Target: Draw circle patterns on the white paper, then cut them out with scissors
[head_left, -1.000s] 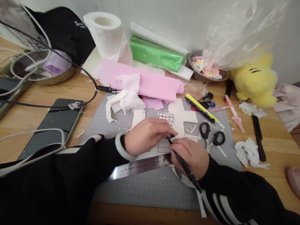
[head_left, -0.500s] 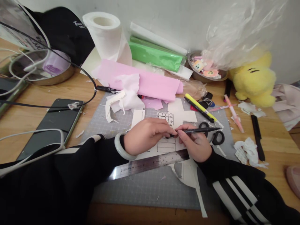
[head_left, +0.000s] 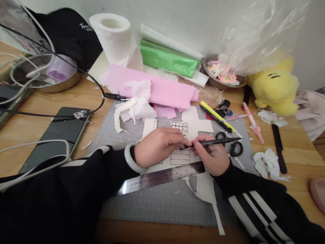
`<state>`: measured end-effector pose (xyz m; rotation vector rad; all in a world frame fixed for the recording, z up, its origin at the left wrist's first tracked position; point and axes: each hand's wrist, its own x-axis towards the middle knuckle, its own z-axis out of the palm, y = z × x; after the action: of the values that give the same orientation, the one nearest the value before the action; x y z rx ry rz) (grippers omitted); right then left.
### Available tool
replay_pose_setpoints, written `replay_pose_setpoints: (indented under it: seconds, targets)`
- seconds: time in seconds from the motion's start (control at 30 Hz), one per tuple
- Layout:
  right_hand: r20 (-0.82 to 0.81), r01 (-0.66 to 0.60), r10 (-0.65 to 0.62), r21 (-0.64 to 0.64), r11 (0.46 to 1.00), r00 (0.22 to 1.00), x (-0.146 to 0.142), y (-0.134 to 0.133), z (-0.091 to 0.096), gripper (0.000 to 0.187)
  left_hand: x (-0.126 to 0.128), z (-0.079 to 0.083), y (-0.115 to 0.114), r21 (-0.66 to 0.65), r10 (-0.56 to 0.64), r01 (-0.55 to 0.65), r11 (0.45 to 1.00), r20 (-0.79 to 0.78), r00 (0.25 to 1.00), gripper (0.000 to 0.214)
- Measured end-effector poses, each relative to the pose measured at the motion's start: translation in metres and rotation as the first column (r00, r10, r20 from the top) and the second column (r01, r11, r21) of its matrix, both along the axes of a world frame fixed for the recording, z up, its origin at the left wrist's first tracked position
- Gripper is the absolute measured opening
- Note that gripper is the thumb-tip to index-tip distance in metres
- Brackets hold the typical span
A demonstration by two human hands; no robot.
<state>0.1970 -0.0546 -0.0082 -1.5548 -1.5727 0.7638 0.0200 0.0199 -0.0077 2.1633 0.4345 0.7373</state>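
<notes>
Between thumb and fingers, my right hand (head_left: 214, 157) pinches a black pen (head_left: 218, 141) whose thin tip points right. My left hand (head_left: 162, 145), with a pale bangle on its wrist, has its fingers closed at the pen's left end; whether a cap is on that end I cannot tell. Both hands are over white paper (head_left: 191, 118) with black-inked circles and ruled boxes, partly covered by them. Just below lies a steel ruler (head_left: 154, 179). Black-handled scissors (head_left: 236, 149) rest beside my right hand, their blades hidden.
A grey cutting mat (head_left: 142, 210) lies under the paper, with a white offcut (head_left: 207, 189) near its front. Pink paper (head_left: 162, 88), a paper roll (head_left: 111, 40) and a bowl (head_left: 212, 79) stand behind. Left is a phone (head_left: 56, 135) with cables; right are markers (head_left: 254, 122) and a plush toy (head_left: 274, 88).
The black pen has slid slightly to the right with my right fingers. My left hand stays almost in the same spot.
</notes>
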Motion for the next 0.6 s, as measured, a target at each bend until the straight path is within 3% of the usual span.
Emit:
replay_pose_setpoints:
  seconds: [0.27,0.4,0.6]
  targets:
    - [-0.070,0.000,-0.002,-0.028,1.000,0.998,0.0016,-0.0018,-0.0008,0.011,-0.0003,0.0002,0.0002,0.015,-0.001,0.001,1.000,-0.002,1.000,0.024]
    - [-0.164,0.031,-0.027,0.025,0.999,0.986,0.0023,-0.0042,0.0018,0.010,-0.0004,0.0005,-0.0006,0.073,0.012,-0.012,0.997,0.008,1.000,0.023]
    - [-0.144,0.010,0.006,0.113,0.994,0.990,0.0025,-0.0062,0.0052,0.009,0.0009,0.0039,-0.0031,0.124,0.073,-0.078,0.989,0.048,0.996,0.017]
